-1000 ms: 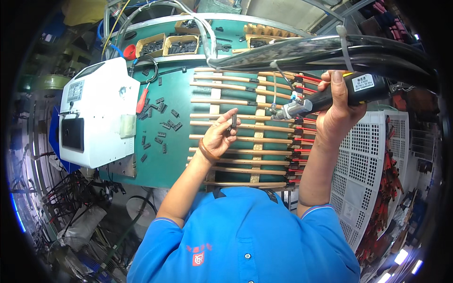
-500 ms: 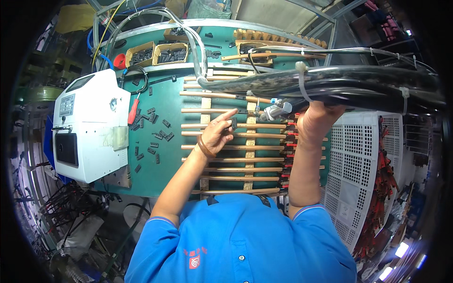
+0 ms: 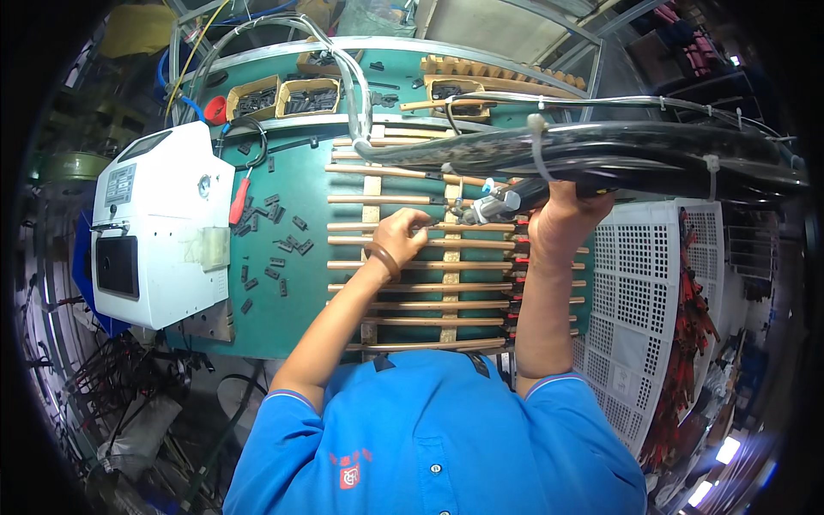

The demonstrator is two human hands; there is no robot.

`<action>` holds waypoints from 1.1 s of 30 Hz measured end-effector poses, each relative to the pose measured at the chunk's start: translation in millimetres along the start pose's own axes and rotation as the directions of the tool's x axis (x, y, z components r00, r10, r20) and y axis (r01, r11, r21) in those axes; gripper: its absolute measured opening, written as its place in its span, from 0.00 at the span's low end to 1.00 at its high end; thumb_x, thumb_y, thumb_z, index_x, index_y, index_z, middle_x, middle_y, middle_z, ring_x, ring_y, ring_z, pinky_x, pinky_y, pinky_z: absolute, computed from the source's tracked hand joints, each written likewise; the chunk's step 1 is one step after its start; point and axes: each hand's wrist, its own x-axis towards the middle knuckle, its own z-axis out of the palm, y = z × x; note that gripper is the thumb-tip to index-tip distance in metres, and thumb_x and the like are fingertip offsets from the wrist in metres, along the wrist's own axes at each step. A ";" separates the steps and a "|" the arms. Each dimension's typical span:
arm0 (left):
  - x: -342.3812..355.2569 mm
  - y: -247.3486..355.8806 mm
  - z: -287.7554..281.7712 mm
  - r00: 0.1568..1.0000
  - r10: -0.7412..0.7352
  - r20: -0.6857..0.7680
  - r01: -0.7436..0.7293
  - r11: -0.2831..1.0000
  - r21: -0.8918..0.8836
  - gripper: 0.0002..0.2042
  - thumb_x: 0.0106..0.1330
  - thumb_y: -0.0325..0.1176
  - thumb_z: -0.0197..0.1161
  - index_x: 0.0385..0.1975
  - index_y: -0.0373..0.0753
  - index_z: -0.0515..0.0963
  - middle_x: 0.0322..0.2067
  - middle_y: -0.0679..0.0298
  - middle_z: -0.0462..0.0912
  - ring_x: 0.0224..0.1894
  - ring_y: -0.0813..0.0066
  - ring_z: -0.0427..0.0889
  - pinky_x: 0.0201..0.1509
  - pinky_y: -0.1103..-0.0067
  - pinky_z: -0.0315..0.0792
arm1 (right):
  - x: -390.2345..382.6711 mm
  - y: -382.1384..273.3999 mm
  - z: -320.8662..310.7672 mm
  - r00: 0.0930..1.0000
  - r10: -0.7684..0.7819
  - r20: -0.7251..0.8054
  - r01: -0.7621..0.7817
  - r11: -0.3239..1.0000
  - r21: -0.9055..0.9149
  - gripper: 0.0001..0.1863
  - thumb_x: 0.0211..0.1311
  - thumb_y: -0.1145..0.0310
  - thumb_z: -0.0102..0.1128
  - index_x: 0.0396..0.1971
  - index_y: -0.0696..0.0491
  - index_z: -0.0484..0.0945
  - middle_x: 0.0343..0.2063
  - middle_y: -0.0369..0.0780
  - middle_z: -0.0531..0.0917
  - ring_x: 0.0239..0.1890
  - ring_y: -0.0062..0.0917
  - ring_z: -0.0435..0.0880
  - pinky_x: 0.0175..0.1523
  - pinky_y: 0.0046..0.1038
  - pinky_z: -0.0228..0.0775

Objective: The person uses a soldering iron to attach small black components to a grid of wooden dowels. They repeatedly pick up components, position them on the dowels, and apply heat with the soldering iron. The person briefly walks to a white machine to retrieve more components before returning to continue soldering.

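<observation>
Several copper-coloured rods (image 3: pixel 476 265) lie side by side across two pale slotted strips (image 3: pixel 372 190). My left hand (image 3: pixel 400 242) is over the rods left of the right-hand strip, its fingertips pinched on a small black plastic piece that they mostly hide. My right hand (image 3: pixel 566 225) is closed round the black body of a power screwdriver, partly hidden by the thick dark hose bundle (image 3: pixel 635 144) above. The screwdriver's silver head (image 3: pixel 497 204) points left, its tip close to the rods just right of my left fingertips.
Loose black plastic pieces (image 3: pixel 279 262) and a red-handled screwdriver (image 3: pixel 241 199) lie on the green table, beside a white machine (image 3: pixel 163 227). Cardboard boxes (image 3: pixel 310 97) of black parts stand behind. White perforated crates (image 3: pixel 631 322) with red-and-black parts are at the right.
My left hand's extended index finger has curled in to a pinch, with the black piece now at the rods. The screwdriver head has shifted slightly left and down toward it.
</observation>
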 end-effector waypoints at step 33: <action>5.5 -8.0 7.4 0.956 0.247 0.159 -0.281 0.928 0.246 0.08 0.53 0.27 0.65 0.33 0.41 0.78 0.32 0.62 0.76 0.31 0.59 0.79 0.33 0.70 0.75 | -36.5 34.6 -9.5 0.987 -0.156 0.034 0.159 0.956 -0.247 0.10 0.53 0.78 0.55 0.37 0.60 0.73 0.34 0.37 0.78 0.34 0.20 0.75 0.46 0.23 0.67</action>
